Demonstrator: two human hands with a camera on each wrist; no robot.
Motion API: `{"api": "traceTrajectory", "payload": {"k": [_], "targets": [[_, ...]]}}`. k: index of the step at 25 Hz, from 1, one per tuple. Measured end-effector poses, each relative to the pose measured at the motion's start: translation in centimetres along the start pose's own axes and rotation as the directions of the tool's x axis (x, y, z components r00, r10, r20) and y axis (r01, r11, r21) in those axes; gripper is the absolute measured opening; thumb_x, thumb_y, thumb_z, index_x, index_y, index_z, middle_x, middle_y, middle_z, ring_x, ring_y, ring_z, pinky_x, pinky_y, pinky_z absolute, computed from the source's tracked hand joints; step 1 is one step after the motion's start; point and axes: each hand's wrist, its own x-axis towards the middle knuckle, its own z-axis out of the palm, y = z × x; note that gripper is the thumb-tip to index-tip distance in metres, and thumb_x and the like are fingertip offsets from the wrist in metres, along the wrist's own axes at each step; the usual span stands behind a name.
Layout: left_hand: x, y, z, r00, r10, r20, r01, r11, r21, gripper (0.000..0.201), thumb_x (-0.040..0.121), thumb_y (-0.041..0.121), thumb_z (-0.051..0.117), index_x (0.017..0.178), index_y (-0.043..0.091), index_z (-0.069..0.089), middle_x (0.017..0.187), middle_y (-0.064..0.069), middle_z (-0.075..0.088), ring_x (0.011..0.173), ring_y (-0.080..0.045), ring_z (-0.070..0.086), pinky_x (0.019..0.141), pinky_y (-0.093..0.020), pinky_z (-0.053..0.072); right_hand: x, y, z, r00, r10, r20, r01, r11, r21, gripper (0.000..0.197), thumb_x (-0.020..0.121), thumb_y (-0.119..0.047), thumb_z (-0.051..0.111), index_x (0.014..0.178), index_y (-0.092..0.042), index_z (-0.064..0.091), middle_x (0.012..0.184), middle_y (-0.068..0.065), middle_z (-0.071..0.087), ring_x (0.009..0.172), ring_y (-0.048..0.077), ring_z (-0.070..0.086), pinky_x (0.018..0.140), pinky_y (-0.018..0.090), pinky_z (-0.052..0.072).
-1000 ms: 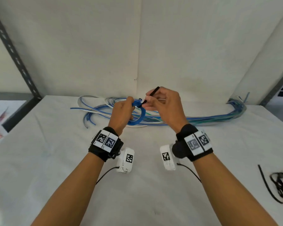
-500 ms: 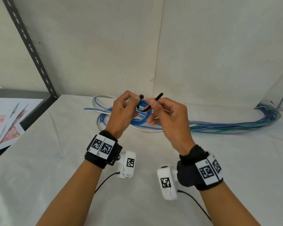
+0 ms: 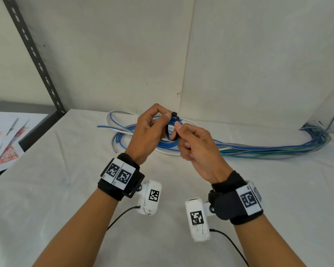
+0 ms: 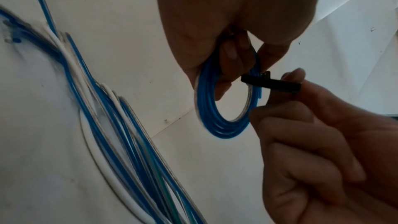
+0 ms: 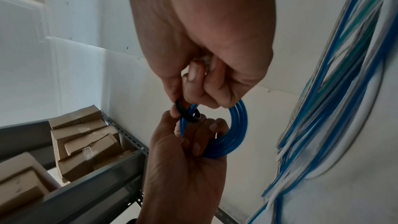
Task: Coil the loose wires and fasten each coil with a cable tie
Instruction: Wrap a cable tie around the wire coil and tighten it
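Left hand grips blue coil at frame centre, fingers pinching cable tie head. Right hand fingers pinch tie tail. Versus 0.5 s ago: tail no longer sticks up free, now bent into loop around coil, tip nearer head. Loose wires lie on bench, upper right.
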Motion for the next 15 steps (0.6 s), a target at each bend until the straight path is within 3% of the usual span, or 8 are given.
{"api": "traceTrajectory", "payload": {"k": [2,4,8,15], "targets": [[-0.15,-0.12,0.10,1.000,0.003,0.012,-0.003,1.000,0.007,0.015,0.098,0.025,0.054,0.087,0.017,0.060,0.066,-0.003,0.059,0.053,-0.022,0.035,0.053,-0.030,0.032,-0.12,-0.02,-0.14,1.000,-0.006,0.023,0.006,1.000,-0.020,0.036,0.105,-0.028,0.051,0.078,-0.011,0.067,0.052,-0.005,0.028,0.047,0.012,0.019,0.044,0.022,0.019],[-0.22,-0.22,0.14,1.000,0.017,0.016,-0.017,1.000,0.022,0.016,0.099,0.025,0.053,0.088,0.015,0.060,0.062,0.002,0.057,0.052,-0.019,0.036,0.053,-0.028,0.032,-0.06,-0.05,-0.20,0.999,-0.009,0.044,0.010,1.000,-0.023,0.036,0.105,-0.028,0.051,0.078,-0.010,0.067,0.050,-0.006,0.029,0.045,0.011,0.019,0.044,0.021,0.021],[-0.45,-0.21,0.42,0.999,0.031,0.033,-0.031,0.999,0.011,0.018,0.099,0.024,0.053,0.093,0.009,0.062,0.063,-0.005,0.056,0.055,-0.024,0.037,0.055,-0.034,0.033,-0.09,-0.11,-0.26,0.998,0.025,0.053,-0.025,1.000,0.009,0.036,0.105,-0.027,0.051,0.076,-0.011,0.067,0.050,-0.007,0.028,0.045,0.010,0.019,0.044,0.020,0.020],[-0.57,0.04,0.71,0.999,0.019,0.028,-0.020,0.999,0.030,0.018,0.106,0.011,0.047,0.091,0.008,0.057,0.054,0.011,0.052,0.049,-0.007,0.040,0.052,-0.016,0.035,-0.15,-0.32,-0.46,0.998,0.021,0.067,-0.023,0.999,0.027,0.035,0.106,-0.026,0.049,0.080,-0.009,0.064,0.054,-0.004,0.028,0.045,0.009,0.020,0.043,0.020,0.020]]}}
